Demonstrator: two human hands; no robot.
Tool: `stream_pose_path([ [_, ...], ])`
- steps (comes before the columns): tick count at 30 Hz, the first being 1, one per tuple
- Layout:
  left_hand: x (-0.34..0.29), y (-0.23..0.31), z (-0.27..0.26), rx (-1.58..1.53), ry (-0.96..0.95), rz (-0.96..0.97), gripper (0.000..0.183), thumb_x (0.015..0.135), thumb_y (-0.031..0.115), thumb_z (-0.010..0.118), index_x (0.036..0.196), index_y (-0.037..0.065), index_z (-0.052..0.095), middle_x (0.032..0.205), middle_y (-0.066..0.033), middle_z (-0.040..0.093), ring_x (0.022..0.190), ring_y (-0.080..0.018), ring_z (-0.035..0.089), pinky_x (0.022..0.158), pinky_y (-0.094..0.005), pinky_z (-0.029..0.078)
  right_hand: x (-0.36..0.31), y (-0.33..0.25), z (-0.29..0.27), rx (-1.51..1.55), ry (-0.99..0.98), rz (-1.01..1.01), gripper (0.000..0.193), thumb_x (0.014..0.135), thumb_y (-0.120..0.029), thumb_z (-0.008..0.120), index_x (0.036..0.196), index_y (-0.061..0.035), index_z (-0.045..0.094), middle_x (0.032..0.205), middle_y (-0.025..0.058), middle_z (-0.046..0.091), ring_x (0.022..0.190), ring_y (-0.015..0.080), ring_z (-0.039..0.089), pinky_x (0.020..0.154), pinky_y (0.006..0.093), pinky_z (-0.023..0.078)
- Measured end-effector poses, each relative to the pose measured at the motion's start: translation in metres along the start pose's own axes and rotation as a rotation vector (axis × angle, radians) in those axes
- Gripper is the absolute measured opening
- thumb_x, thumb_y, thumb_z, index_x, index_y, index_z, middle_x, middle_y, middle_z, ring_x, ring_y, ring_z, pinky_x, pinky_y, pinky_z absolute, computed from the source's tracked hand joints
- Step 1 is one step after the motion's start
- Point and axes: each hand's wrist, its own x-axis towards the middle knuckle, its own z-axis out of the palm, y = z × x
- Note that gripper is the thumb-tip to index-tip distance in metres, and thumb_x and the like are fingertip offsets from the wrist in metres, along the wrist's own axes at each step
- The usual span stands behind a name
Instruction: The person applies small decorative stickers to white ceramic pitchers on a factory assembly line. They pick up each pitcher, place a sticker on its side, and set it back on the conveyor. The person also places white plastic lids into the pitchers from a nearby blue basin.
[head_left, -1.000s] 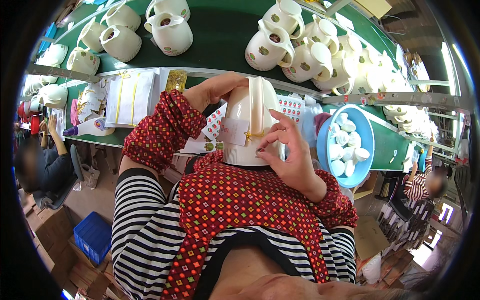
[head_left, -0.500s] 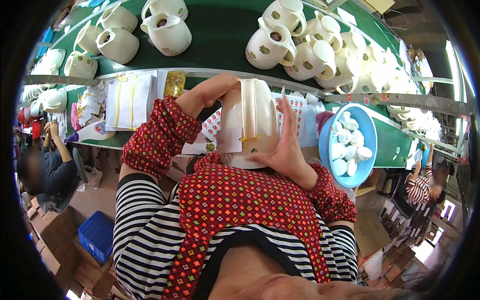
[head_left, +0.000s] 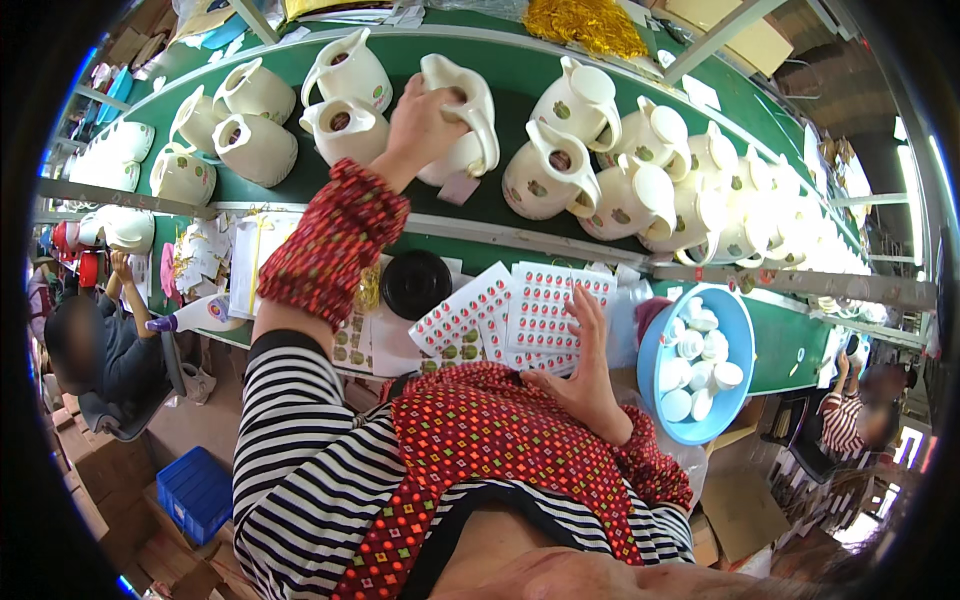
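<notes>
The person's left hand point(head_left: 425, 122) gripped a cream jug point(head_left: 462, 162) near its mouth, probably to steady it on the green bench point(head_left: 515, 88) between other jugs point(head_left: 540, 190). Sticker sheets point(head_left: 556, 310) lay near the lap, seemingly for easy reach. The left arm stretched forward; the right hand point(head_left: 584, 375), apparently empty, was bent close in, fingers spread wide.

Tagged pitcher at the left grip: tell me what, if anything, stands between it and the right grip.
Between the tagged pitcher and the right grip lie a pale rail and, nearer the grip, a sheet of red stickers, which looks flat. Nothing visible parts the pitcher from the left grip, which holds it.
</notes>
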Motion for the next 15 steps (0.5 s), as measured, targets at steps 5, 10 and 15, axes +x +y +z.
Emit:
stream_pose_path([
  [5,0.051,-0.003,0.084,-0.035,0.113,-0.079,0.04,0.076,0.032,0.088,0.112,0.016,0.081,0.154,-0.0241,0.047,0.135,-0.039,0.057,0.11,-0.0453,0.051,0.011,0.003,-0.005,0.084,0.02,0.072,0.116,0.078,-0.032,0.095,0.168,-0.0055,0.026,0.167,0.0207,0.028,0.141,0.0348,0.051,0.114,0.0497,0.047],
  [10,0.068,-0.001,0.145,-0.003,0.08,-0.086,0.051,0.081,0.03,0.085,0.127,0.012,0.074,0.157,-0.0299,0.045,0.148,-0.0441,0.044,0.12,-0.0476,0.043,0.012,0.016,-0.007,0.181,0.039,0.169,0.106,0.076,-0.017,0.096,0.163,-0.0092,0.035,0.167,0.0207,0.029,0.137,0.0354,0.055,0.112,0.0483,0.05],
  [15,0.062,-0.022,0.098,0.142,-0.061,0.037,0.072,0.087,0.023,0.075,0.151,0.006,0.048,0.154,-0.0384,0.045,0.148,-0.0531,0.041,0.126,-0.0526,0.034,0.016,0.022,-0.011,0.152,0.075,0.197,0.085,0.078,-0.012,0.092,0.153,-0.0088,0.053,0.163,0.0199,0.038,0.137,0.0338,0.055,0.108,0.0453,0.052],
])
